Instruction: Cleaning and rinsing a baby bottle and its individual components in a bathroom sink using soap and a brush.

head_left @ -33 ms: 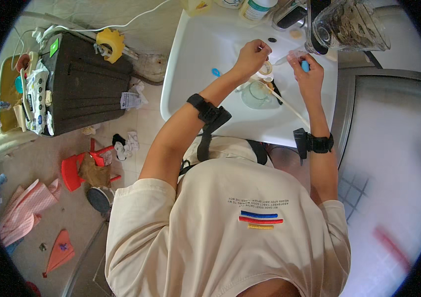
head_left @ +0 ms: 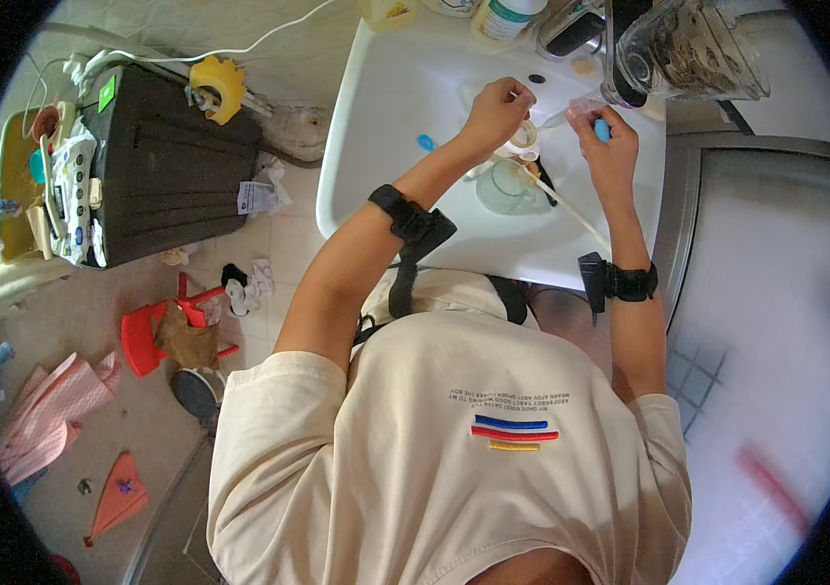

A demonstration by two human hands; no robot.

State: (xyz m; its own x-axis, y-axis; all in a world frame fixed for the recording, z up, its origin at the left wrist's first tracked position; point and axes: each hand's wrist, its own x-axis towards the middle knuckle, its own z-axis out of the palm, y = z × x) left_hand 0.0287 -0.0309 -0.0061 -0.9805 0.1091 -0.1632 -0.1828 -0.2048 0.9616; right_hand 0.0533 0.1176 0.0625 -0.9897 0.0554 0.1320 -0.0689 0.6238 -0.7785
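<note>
I have both arms over a white sink. My left hand is closed in a pinch above it; what it holds, if anything, is too small to make out. My right hand grips a blue-handled item with a translucent part pointing left. Below my left hand are cream rings and a pale green glass container, with a white stick slanting across it and a dark utensil behind. A small blue piece lies left of them.
Bottles and a clear container crowd the sink's back. A dark bin with items on it stands left. A red stool, pink cloth and pan are on the floor. A metal-framed frosted panel is at right.
</note>
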